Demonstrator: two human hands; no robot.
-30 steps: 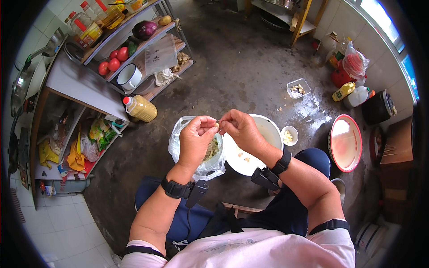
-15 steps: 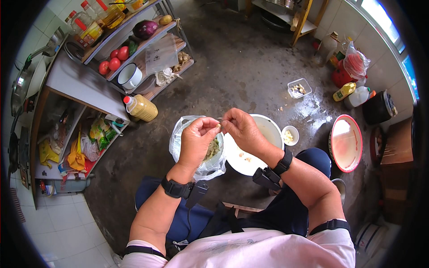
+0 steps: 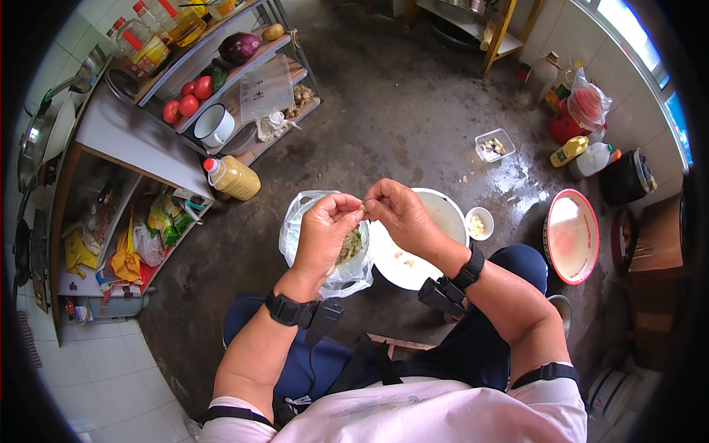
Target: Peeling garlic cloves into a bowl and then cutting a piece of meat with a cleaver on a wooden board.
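Observation:
My left hand (image 3: 325, 232) and my right hand (image 3: 402, 215) meet in front of me, fingertips pinched close together. Something small seems to be between them, too tiny and covered to name. Under my left hand a clear plastic bag (image 3: 292, 221) stands spread, with greenish-brown scraps (image 3: 351, 247) inside. Below my right hand is a white basin (image 3: 456, 212); a white surface at its near side carries a few small brownish pieces (image 3: 399, 255). My right hand and wrist hide part of it. Just right of the basin, a small white bowl (image 3: 489, 233) holds pale clove-like pieces (image 3: 477, 222).
A red-rimmed basin (image 3: 572, 251) stands at the right. Further off lies a clear plastic box (image 3: 495, 145) with small pieces. A bottle of yellowish liquid (image 3: 235, 179) stands beside the shelf rack (image 3: 251, 63) at the left. Several jugs (image 3: 591, 160) line the right wall.
My hands stay pinched together at almost the same spot, with only slight shifts of the fingers. Everything around them looks unchanged.

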